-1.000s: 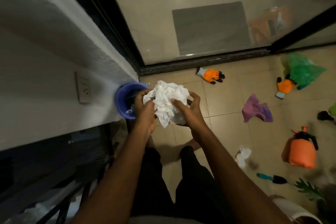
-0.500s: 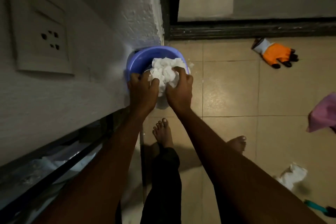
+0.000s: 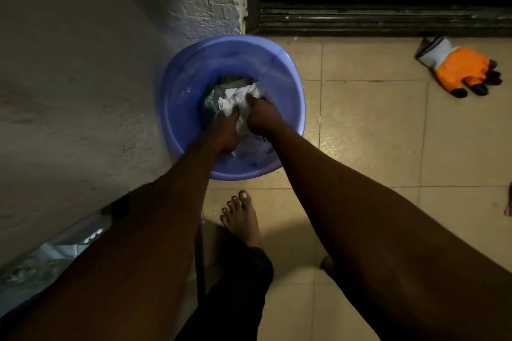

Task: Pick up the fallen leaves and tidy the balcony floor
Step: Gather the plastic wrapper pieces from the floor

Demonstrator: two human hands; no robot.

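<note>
Wad [image 3: 235, 99] of crumpled white paper down in the bottom of the blue tub [image 3: 180, 97], right under and between both hands, so no reach needed at all. Left hand [image 3: 224, 130] gripping its near left side, right hand [image 3: 261, 116] curled onto its right side, fingers of both dug into the paper, pretty much level with each other. Lump running roughly near to far between the wrists. Green leaves [image 3: 231, 80] peeking out just beyond it on the far side, partly buried. Probably just a let-go and pull-out next. Count: one tub, one wad, two hands, one orange glove [image 3: 460, 69] well off to the right on the tiles [image 3: 360, 133]; leaves too hidden to count.
</note>
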